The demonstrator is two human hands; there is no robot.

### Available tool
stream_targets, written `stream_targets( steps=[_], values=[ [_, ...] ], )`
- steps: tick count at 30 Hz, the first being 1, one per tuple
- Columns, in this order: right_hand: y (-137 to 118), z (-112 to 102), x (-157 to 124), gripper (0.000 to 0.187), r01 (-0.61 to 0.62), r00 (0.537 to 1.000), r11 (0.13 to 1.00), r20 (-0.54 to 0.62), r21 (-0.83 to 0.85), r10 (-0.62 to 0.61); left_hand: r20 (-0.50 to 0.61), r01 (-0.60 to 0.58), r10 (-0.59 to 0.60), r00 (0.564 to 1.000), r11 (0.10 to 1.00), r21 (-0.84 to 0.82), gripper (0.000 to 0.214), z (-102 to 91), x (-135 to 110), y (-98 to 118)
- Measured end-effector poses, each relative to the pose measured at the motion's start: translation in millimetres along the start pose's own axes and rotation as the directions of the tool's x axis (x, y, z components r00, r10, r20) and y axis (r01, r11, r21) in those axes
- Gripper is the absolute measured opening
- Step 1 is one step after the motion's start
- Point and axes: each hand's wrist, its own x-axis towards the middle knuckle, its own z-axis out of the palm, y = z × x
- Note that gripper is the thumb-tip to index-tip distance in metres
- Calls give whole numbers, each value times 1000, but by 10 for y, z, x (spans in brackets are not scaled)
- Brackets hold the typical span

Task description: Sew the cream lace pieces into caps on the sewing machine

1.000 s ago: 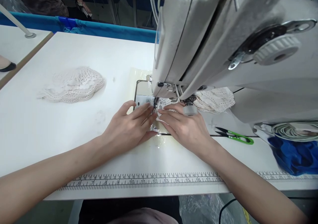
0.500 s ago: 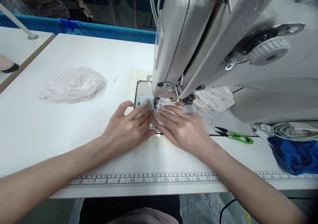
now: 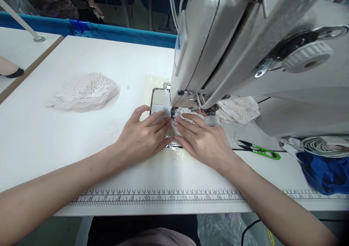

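A white lace trim (image 3: pixel 183 112) lies under the presser foot (image 3: pixel 172 112) of a sewing machine (image 3: pixel 209 35). My left hand (image 3: pixel 143 135) rests left of the foot, fingers stretched over the metal plate (image 3: pixel 157 109) and fingertips at the lace's edge. On the lace to the right of the foot, my right hand (image 3: pixel 203 138) lies flat with its fingers extended. Both thumbs come close together in front of the foot. More of the eyelet lace (image 3: pixel 240 111) is bunched behind my right hand, under the machine arm. The needle tip is hard to make out.
A second lace piece (image 3: pixel 87 92) lies on the white table (image 3: pixel 89 133) at left. Green-handled thread snips (image 3: pixel 260 151) lie at right, near blue cloth (image 3: pixel 324 171) and a coiled pale cord (image 3: pixel 321 144). A printed ruler (image 3: pixel 163 198) runs along the front edge.
The camera view has shifted slightly, so the machine and table appear farther right. Both hands stay in nearly the same place on the lace beside the foot.
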Motion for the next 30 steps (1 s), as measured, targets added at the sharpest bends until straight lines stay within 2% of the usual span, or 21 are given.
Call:
stream_targets(
  steps=[6,16,30],
  values=[
    [17,26,-2,33,-24,999,1000,36,-19,25,-13,7,-7,1000,1000,-13,24,37,18,-29],
    [42,81,-6,35,-46,998,999,32,-23,47,-5,29,-30,1000,999,-32,25,65,41,-62],
    [55,61,3,36,-75,995,997,72,30,73,43,91,-88,995,994,-60,22,81,31,-74]
  ],
)
